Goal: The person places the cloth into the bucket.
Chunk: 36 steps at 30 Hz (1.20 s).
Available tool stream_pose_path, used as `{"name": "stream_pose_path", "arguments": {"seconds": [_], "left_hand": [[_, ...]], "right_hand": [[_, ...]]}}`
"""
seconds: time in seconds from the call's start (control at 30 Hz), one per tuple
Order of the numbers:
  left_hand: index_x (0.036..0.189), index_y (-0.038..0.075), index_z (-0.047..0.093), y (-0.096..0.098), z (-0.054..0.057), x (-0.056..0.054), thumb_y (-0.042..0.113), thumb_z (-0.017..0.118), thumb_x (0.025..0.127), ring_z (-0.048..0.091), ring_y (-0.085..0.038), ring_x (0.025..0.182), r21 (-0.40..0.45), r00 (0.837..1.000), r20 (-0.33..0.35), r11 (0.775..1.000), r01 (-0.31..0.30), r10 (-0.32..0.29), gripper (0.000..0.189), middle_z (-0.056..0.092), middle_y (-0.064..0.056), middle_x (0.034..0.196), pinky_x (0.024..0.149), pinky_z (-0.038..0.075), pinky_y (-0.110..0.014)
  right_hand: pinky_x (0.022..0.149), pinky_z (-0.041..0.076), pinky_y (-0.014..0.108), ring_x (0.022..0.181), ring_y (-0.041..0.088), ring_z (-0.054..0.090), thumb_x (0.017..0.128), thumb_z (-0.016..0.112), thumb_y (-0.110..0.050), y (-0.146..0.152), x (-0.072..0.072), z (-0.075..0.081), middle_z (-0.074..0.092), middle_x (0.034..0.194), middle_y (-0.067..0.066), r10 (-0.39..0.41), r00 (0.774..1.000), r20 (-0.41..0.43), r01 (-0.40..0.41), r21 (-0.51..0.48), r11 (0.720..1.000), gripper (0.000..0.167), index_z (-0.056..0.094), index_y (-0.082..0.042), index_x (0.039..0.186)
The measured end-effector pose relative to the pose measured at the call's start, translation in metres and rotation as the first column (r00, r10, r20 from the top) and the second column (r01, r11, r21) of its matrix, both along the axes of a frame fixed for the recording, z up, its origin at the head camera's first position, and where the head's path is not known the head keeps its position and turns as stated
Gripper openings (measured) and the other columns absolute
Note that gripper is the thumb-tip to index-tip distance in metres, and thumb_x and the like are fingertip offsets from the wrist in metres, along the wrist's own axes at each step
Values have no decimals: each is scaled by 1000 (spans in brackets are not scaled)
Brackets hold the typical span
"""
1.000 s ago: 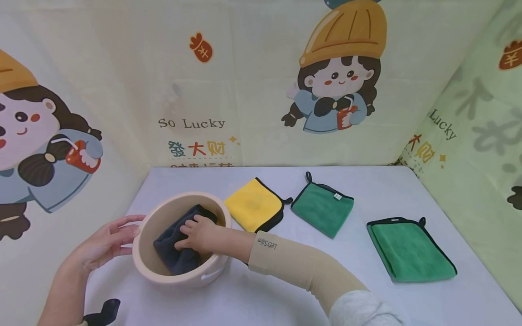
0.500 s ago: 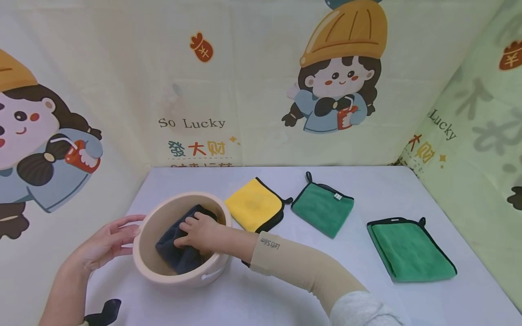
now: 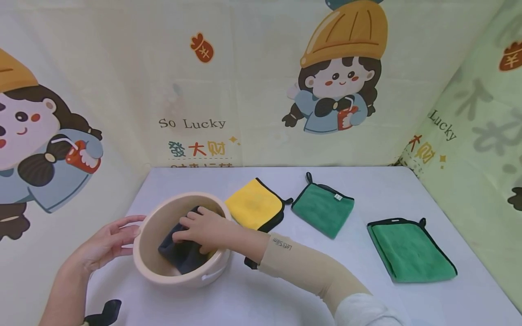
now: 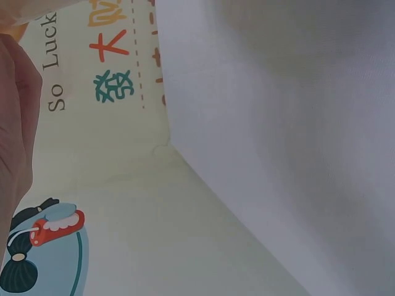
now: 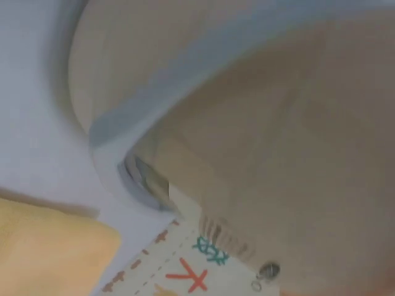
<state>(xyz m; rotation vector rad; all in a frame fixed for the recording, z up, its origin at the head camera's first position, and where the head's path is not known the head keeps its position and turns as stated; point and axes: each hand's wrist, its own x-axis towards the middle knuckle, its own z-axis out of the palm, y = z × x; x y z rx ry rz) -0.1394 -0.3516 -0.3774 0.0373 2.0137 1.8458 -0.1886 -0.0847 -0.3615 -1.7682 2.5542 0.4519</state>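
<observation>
A beige bucket (image 3: 142, 271) stands on the left part of the table, with a dark navy cloth (image 3: 179, 259) inside it. My right hand (image 3: 204, 228) is in the bucket's mouth, its spread fingers resting over this cloth and mostly hiding its upper part. A bit of yellow shows beside the cloth under the thumb. At the left rim, my left hand (image 3: 110, 242) touches the bucket with extended fingers; part of that hand (image 4: 18, 123) shows along the edge of the left wrist view. The right wrist view looks closely at the bucket (image 5: 278, 154) and its pale handle (image 5: 117, 139).
Right behind the bucket lies a folded yellow cloth (image 3: 253, 203) with black trim. Farther right are a green cloth (image 3: 324, 209) and a second, larger green cloth (image 3: 412, 251). Printed fabric walls (image 3: 261, 90) border the white table (image 3: 285, 299) at the back and sides.
My right hand has risen slightly and its forearm has shifted right. The thumb has come into sight, and the navy cloth's left corner has moved right. My left hand has stayed put.
</observation>
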Motion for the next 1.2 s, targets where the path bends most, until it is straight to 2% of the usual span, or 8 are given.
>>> {"name": "stream_pose_path", "arguments": {"seconds": [0.13,0.27,0.47,0.63,0.73,0.83,1.03,1.2], "left_hand": [[109,40,56,-1,0,0,13,44,96,65,-15,93,6,1000,0,1000,0,0,32,64,14,105,78,53,-36],[109,39,56,0,1,0,14,44,96,65,-15,93,4,1000,-5,1000,8,-8,31,64,14,105,78,53,-36],[110,39,56,0,1,0,14,44,96,65,-16,93,4,1000,-11,1000,5,-5,31,64,13,106,78,52,-36],[111,39,56,0,1,0,14,44,96,65,-16,94,6,1000,-14,1000,10,-10,32,64,13,107,79,52,-37],[111,39,56,-1,1,0,14,44,96,65,-16,94,2,1000,-14,1000,14,-14,31,64,14,107,79,52,-37],[111,38,56,-1,0,0,13,43,96,65,-16,94,9,1000,-14,1000,21,-21,32,64,13,107,79,52,-37],[111,38,57,-1,1,1,12,42,97,66,-16,93,28,999,-11,999,33,-33,33,64,13,106,78,52,-37],[111,37,56,-1,2,1,12,43,96,66,-16,93,18,1000,-15,1000,23,-23,32,65,12,106,78,52,-36]], "right_hand": [[100,30,30,116,12,36,81,61,-48,15,-9,13,41,127,-6,6,997,71,4,-141,990,60,36,-35,134],[105,26,35,121,13,34,86,58,-42,36,-19,25,40,131,-4,-37,992,124,75,-321,944,57,36,-31,136],[108,21,40,132,14,25,85,58,-37,72,-40,25,33,143,-1,-165,976,141,216,-549,807,59,33,-30,138],[107,21,45,132,19,25,84,58,-37,96,-56,6,30,144,1,-273,947,168,313,-668,676,60,35,-27,139],[107,21,47,132,21,26,84,57,-36,107,-63,-9,31,144,4,-330,922,201,374,-679,632,60,34,-26,139],[108,20,49,132,22,26,84,58,-39,113,-67,-25,30,144,6,-385,891,241,444,-639,628,64,30,-27,141],[108,16,55,135,26,20,79,57,-57,117,-69,-57,22,148,6,-504,809,304,588,-449,673,79,19,-34,144],[107,14,59,136,31,18,75,53,-68,117,-69,-80,16,150,8,-554,782,285,621,-286,729,88,11,-36,145]]}}
